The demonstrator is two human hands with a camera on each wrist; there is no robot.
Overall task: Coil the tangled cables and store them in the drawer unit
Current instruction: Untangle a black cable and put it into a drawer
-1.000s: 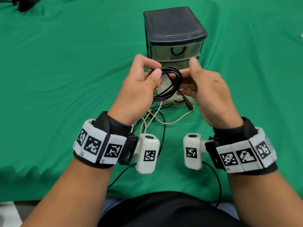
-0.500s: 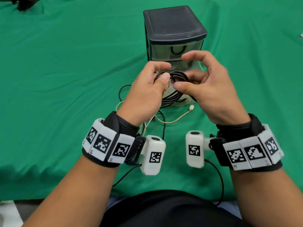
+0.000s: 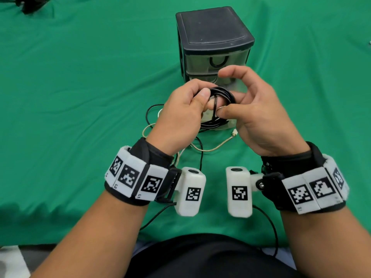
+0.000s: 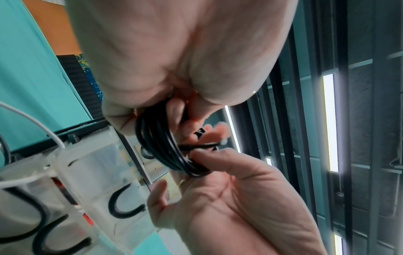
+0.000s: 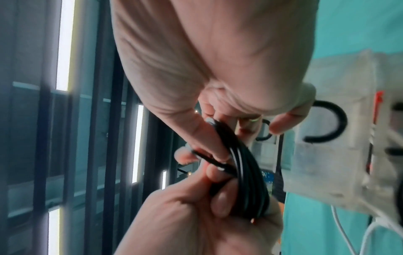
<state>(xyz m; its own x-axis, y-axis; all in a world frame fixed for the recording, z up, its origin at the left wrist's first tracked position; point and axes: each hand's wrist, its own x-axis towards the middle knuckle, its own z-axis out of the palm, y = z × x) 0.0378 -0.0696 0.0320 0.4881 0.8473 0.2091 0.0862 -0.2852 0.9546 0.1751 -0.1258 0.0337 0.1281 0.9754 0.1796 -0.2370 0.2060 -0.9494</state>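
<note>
Three translucent drawers are facing the person in the black-topped drawer unit (image 3: pixel 214 35) on the green cloth (image 3: pixel 80 77). Just before it, the left hand (image 3: pixel 180 115) is gripping the coiled black cable (image 3: pixel 222 93) while the right hand (image 3: pixel 259 115) is pinching its loose end. Light and springy, the coil probably needs holding across all loops.

The loose end of the coiled black rubber cable (image 3: pixel 221 93), dangling below the right hand's (image 3: pixel 255 115) fingers a second ago, now crosses the coil, pinched at thumb tip and forefinger.
</note>
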